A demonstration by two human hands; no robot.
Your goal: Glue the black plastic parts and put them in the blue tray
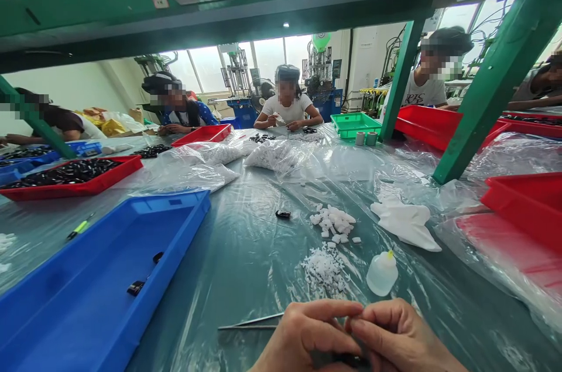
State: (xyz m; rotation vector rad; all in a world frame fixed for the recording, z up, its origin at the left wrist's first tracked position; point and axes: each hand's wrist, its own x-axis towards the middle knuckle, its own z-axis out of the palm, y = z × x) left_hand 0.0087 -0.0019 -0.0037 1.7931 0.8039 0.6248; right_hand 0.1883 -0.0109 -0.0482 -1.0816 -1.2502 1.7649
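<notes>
My left hand [307,334] is closed around a glossy black part [351,360], which shows only partly beneath the fingers. My right hand [395,331] pinches at the same spot, its fingertips meeting the left index finger; whatever lies between them is too small or hidden to name. Metal tweezers [250,323] stick out leftward from behind my left hand; whether they are held or lie on the table cannot be told. Just beyond the hands are a heap of tiny white pieces [325,271], a pile of larger white pieces [333,222] and a squeeze bottle [381,273] with a yellow tip.
A blue tray [88,278] with a couple of black parts stands left. One black part [283,214] lies mid-table. A white cloth [406,219] and red trays [527,202] are on the right. Green posts [487,85] and a shelf beam frame the table. Several co-workers sit opposite.
</notes>
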